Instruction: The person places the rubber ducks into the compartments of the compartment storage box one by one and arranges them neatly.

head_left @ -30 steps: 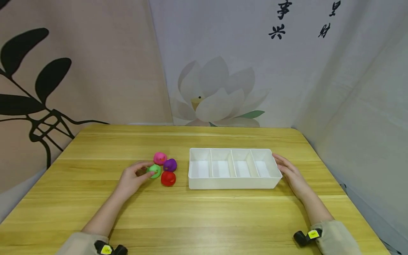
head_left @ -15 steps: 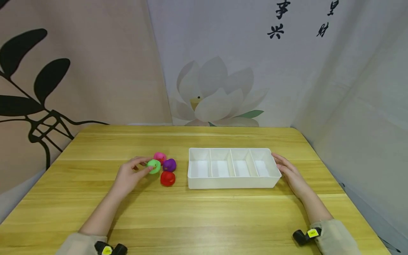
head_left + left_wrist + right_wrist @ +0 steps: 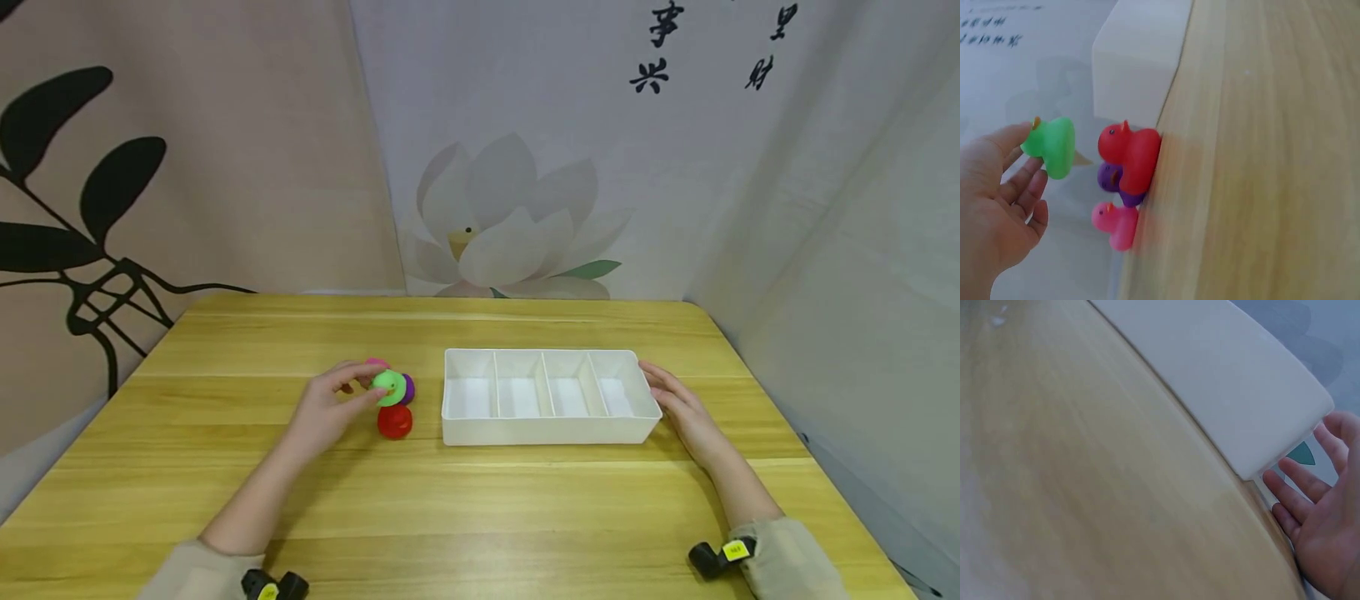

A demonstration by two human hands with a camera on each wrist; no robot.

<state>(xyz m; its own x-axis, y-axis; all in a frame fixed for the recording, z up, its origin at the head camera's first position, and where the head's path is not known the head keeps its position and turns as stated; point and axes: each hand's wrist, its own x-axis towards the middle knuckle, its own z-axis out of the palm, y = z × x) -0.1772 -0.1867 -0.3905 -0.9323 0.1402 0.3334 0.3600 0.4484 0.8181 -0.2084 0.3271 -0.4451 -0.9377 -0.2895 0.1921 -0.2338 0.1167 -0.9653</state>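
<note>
My left hand (image 3: 326, 415) pinches a green rubber duck (image 3: 1060, 147) between thumb and fingers, raised off the table. In the head view this duck overlaps the purple duck (image 3: 409, 389) and the pink duck (image 3: 377, 363), hiding much of both. A red duck (image 3: 395, 422) sits nearest me in the group. The left wrist view shows the red, purple and pink ducks standing close together on the wood. At the right end of a white four-part box (image 3: 551, 431), my right hand (image 3: 688, 421) rests with fingers extended, fingertips right at its end wall (image 3: 1285, 437).
The wooden table (image 3: 480, 517) extends all around the box and ducks. Behind it hangs a pale curtain (image 3: 525, 100) with a printed lotus and dark lettering. All the box's compartments show bare floors, divided by thin upright walls.
My left hand has picked up the green duck from the left side of the group and moved it up and right, over the other ducks. My right hand stays at the box.
</note>
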